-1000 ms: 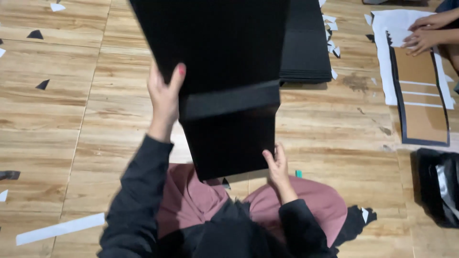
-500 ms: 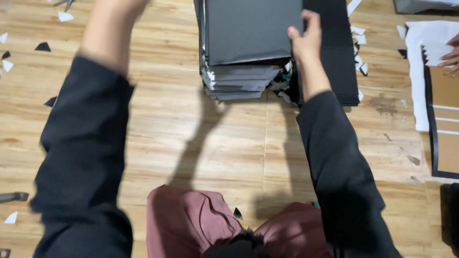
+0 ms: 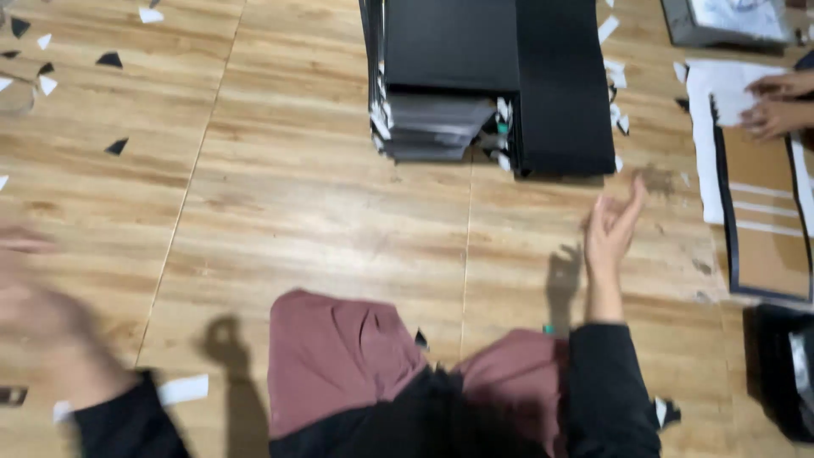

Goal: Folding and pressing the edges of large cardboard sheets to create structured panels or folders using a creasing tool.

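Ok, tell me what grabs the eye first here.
The tall stack of black sheets at the top centre of the wooden floor stands out first, with a flat black pile beside it. The person's right hand hangs open and empty over the floor, and the left hand is a blur at the left edge. Paper scraps dot the upper left.

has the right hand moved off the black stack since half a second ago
Yes. The right hand has left the black stack and pulled back toward the person, now open above the bare wood floor.
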